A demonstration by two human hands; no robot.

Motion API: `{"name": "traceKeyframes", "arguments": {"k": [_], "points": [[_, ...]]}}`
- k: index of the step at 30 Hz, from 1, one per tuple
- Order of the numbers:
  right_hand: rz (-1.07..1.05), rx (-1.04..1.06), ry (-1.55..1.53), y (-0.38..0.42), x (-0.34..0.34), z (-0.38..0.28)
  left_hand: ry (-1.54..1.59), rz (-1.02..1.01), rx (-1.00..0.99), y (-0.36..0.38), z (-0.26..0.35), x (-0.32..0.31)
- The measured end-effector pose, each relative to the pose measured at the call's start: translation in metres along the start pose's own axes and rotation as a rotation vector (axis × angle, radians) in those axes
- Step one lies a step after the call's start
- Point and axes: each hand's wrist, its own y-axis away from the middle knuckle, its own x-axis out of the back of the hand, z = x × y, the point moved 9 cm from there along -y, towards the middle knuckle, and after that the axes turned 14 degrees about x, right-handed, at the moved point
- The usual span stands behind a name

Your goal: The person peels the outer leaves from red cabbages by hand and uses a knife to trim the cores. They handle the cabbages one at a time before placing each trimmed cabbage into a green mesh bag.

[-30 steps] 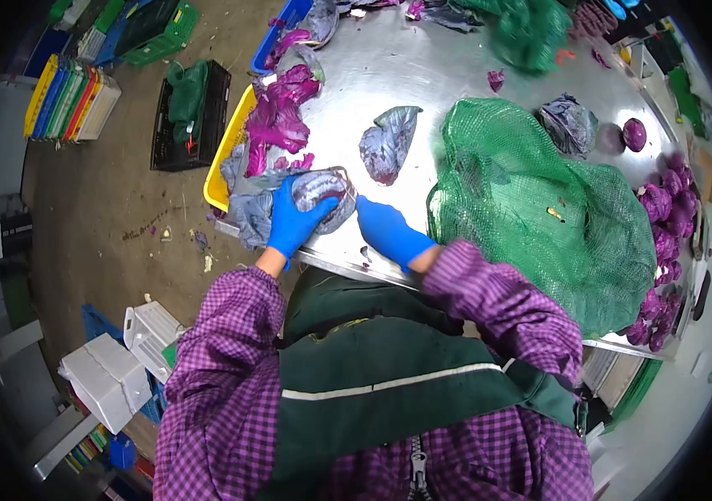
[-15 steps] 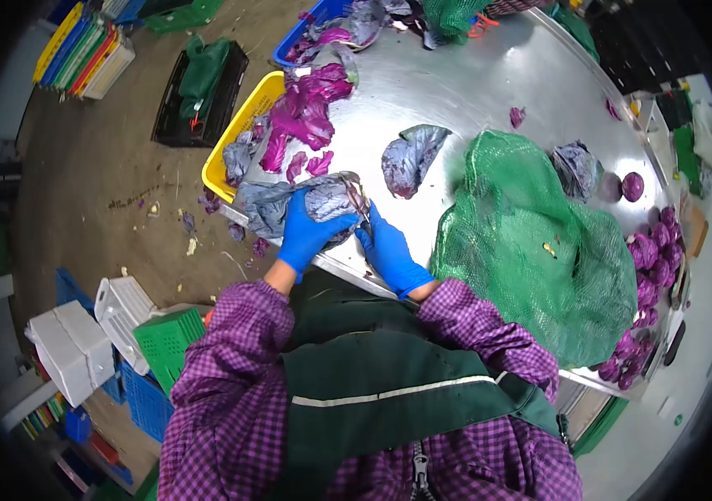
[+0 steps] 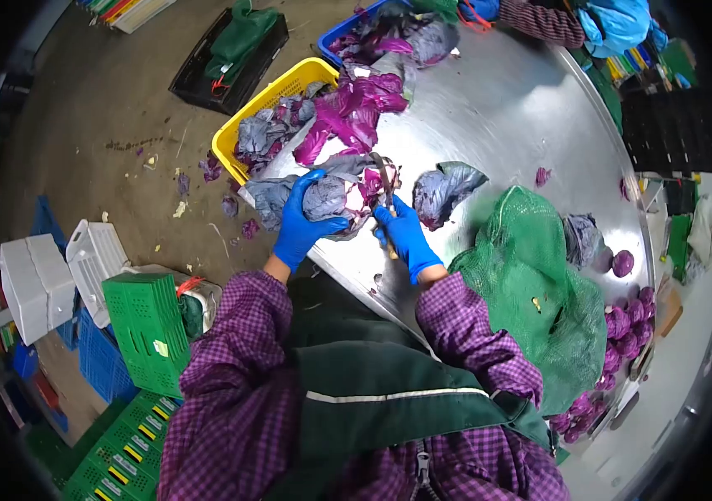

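Observation:
My left hand (image 3: 301,224), in a blue glove, grips a red cabbage (image 3: 324,199) with greyish outer leaves at the near-left edge of the metal table (image 3: 506,100). My right hand (image 3: 406,235), also gloved, is closed round the handle of a knife (image 3: 386,185). Its blade points away from me, against the cabbage's right side, where pale and bright purple flesh shows. Right of the knife lies a loose grey-purple cabbage piece (image 3: 446,194). Further right spreads a green mesh sack (image 3: 531,284).
Leaf scraps fill a yellow basket (image 3: 226,142) and a blue crate (image 3: 331,40) along the left edge. Purple leaves (image 3: 356,117) lie beside them. Trimmed cabbages (image 3: 623,334) crowd the right edge. Another person's sleeve (image 3: 544,21) shows at the top. Green crates (image 3: 147,330) stand lower left.
The view has shifted, bringing more of the far side into sight. The knife blade now shows plainly, and bright purple and pale flesh is exposed on the cabbage's right side.

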Motion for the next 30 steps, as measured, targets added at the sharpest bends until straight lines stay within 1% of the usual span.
{"name": "traceKeyframes", "arguments": {"k": [1, 3, 4, 6, 7, 8, 9, 10, 11, 12, 13, 14, 15, 16, 17, 18, 19, 20, 22, 23, 24, 25, 26, 27, 28, 30], "points": [[-0.064, 0.03, 0.027, -0.015, -0.019, -0.019, 0.005, 0.036, -0.002, 0.002, 0.004, 0.012], [-0.104, 0.087, 0.067, -0.028, -0.04, -0.042, 0.252, 0.112, 0.07, 0.003, 0.005, 0.037], [-0.146, 0.127, 0.079, -0.036, -0.053, -0.05, 0.25, 0.14, 0.06, 0.005, 0.01, 0.046], [-0.117, 0.059, -0.055, -0.049, -0.068, -0.052, 0.731, 0.089, 0.154, 0.01, 0.004, 0.054], [-0.051, -0.065, -0.234, -0.059, -0.071, -0.047, 0.881, 0.102, 0.256, 0.024, 0.004, 0.05], [-0.071, -0.065, -0.229, -0.069, -0.077, -0.05, -0.031, 0.071, -0.03, 0.025, 0.046, 0.053], [-0.047, -0.009, -0.205, -0.081, -0.077, -0.059, -0.031, 0.091, -0.033, 0.03, 0.045, 0.059], [-0.018, 0.043, -0.18, -0.09, -0.077, -0.07, 0.072, -0.008, 0.146, 0.039, 0.025, 0.052], [-0.061, 0.093, -0.168, -0.102, -0.081, -0.084, 0.181, -0.113, 0.327, 0.048, 0.005, 0.042], [-0.102, 0.144, -0.156, -0.114, -0.086, -0.106, 0.603, -0.25, 0.15, 0.048, 0.08, 0.016], [-0.173, 0.2, 0.003, -0.12, -0.088, -0.127, 0.549, -0.24, 0.097, 0.047, 0.082, 0.013], [-0.221, 0.134, 0.148, -0.126, -0.086, -0.13, 0.491, -0.24, 0.044, 0.045, 0.084, 0.011], [-0.271, 0.139, 0.198, -0.115, -0.085, -0.141, 0.544, -0.208, 0.171, 0.042, 0.067, 0.011], [-0.321, 0.144, 0.251, -0.098, -0.082, -0.155, 0.472, -0.224, -0.02, 0.036, 0.083, 0.009], [-0.434, 0.208, 0.171, -0.071, -0.087, -0.172, 0.413, -0.192, 0.002, 0.026, 0.08, 0.008], [-0.551, 0.349, 0.121, -0.043, -0.09, -0.189, 0.357, -0.157, 0.034, 0.019, 0.076, 0.007], [-0.542, 0.306, 0.15, -0.018, -0.085, -0.19, 0.773, -0.183, 0.174, 0.009, 0.038, 0.001], [-0.534, 0.273, 0.176, 0.0, -0.084, -0.19, 0.773, -0.195, 0.168, 0.009, 0.027, -0.005], [-0.448, 0.219, 0.428, 0.009, -0.066, -0.152, 1.232, -0.166, 0.421, 0.014, -0.007, -0.021], [-0.436, 0.362, 0.432, 0.013, -0.061, -0.151, 1.231, -0.178, 0.435, 0.017, -0.011, -0.026], [-0.421, 0.358, 0.429, 0.019, -0.055, -0.152, 1.077, -0.16, 0.399, 0.016, -0.009, -0.025], [-0.426, 0.434, 0.479, 0.028, -0.051, -0.161, 0.924, -0.142, 0.362, 0.018, -0.006, -0.023], [-0.429, 0.516, 0.53, 0.035, -0.048, -0.172, 0.919, -0.155, 0.37, 0.017, -0.005, -0.026], [-0.47, 0.54, 0.605, 0.041, -0.047, -0.176, 0.736, -0.127, 0.333, 0.014, 0.006, -0.024], [-0.451, 0.539, 0.605, 0.043, -0.042, -0.175, 0.555, -0.101, 0.29, 0.012, 0.014, -0.025], [-0.453, 0.742, 0.797, 0.052, -0.044, -0.18, 0.528, -0.105, 0.3, 0.013, 0.011, -0.029]]}}
